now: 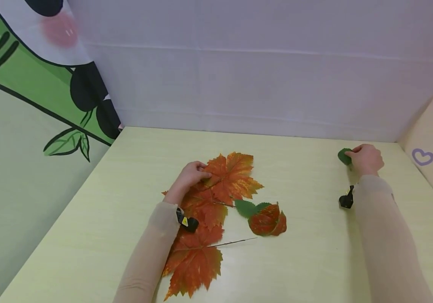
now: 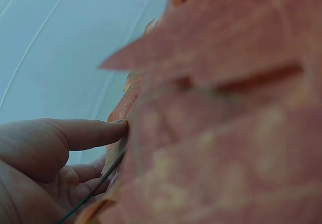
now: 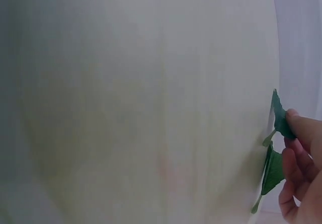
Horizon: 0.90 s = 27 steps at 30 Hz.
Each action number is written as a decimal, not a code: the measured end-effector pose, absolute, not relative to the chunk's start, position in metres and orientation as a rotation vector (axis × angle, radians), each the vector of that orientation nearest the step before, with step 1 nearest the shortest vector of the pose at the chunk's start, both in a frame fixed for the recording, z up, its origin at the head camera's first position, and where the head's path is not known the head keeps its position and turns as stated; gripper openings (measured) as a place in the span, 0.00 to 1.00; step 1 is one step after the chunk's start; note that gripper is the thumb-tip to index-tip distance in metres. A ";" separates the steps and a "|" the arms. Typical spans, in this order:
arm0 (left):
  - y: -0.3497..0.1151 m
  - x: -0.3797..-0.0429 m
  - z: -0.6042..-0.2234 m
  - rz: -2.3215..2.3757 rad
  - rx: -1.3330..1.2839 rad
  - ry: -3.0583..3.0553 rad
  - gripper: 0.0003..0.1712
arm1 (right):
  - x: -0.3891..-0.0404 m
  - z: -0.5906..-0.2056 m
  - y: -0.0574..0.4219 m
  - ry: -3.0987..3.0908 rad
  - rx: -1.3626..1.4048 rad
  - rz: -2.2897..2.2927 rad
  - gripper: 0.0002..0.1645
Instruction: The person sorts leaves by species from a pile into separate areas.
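My left hand [image 1: 189,176] pinches the left edge of an orange maple leaf [image 1: 235,176]. The left wrist view shows my thumb [image 2: 95,133] against that leaf, with a thin green stem [image 2: 103,176] by the fingers; blurred leaf surface fills the right side. Below it, more orange maple leaves [image 1: 195,256] overlap under my left forearm. At the table's far right, my right hand [image 1: 367,160] pinches a small green leaf [image 1: 344,156] between thumb and fingers. In the right wrist view a second green leaf [image 3: 272,171] sits just under the pinched one, near the curled fingers.
Right of the maple leaves lie a green leaf [image 1: 244,208] and a curled red-brown leaf [image 1: 266,221], partly overlapping. All rest on a pale wooden table [image 1: 296,273]. A light cloth wall [image 1: 254,92] rises behind its back edge; a printed cartoon panel [image 1: 30,50] stands at left.
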<state>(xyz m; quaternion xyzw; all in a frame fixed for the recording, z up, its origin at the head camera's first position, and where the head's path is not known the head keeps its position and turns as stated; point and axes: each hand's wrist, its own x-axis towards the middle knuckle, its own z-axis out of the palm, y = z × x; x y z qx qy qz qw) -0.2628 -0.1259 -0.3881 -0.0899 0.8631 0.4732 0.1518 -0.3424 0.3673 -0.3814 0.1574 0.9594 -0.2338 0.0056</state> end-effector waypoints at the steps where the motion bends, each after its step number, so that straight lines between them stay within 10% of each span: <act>1: -0.126 -0.263 -0.388 1.359 -0.260 2.476 0.23 | -0.341 -0.382 0.368 3.004 0.499 -0.728 0.29; 27: -0.128 -0.268 -0.392 1.365 -0.221 2.469 0.25 | -0.312 -0.357 0.300 3.078 -0.008 -0.845 0.27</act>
